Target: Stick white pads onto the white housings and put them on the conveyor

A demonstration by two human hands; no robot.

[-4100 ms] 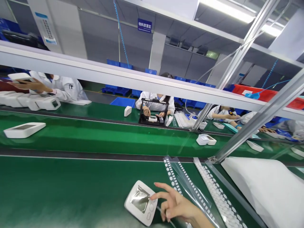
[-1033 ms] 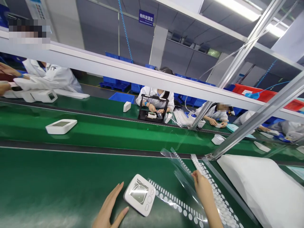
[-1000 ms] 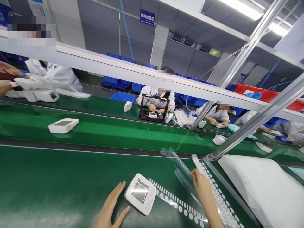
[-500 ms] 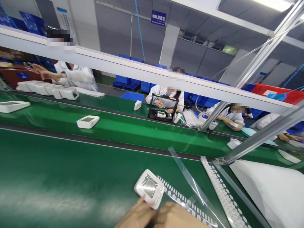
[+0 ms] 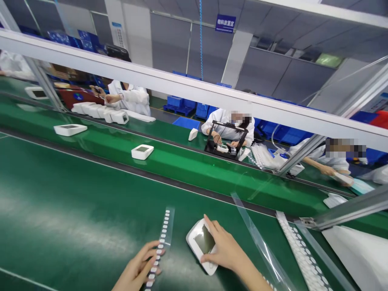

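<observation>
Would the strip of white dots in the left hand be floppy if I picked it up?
Probably bendy: the strip looks like thin, see-through film. It's likely very light, since the left hand merely pinches it. It probably won't roll, being flat.

Left hand (image 5: 139, 266) pinches while right hand (image 5: 226, 247) clasps.

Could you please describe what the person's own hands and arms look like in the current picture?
The left hand and the right hand are both ungloved, with slim fingers and no rings that I can make out. The right forearm is bare, with no sleeve, watch or band in view; the left forearm is cut off by the lower edge.
</observation>
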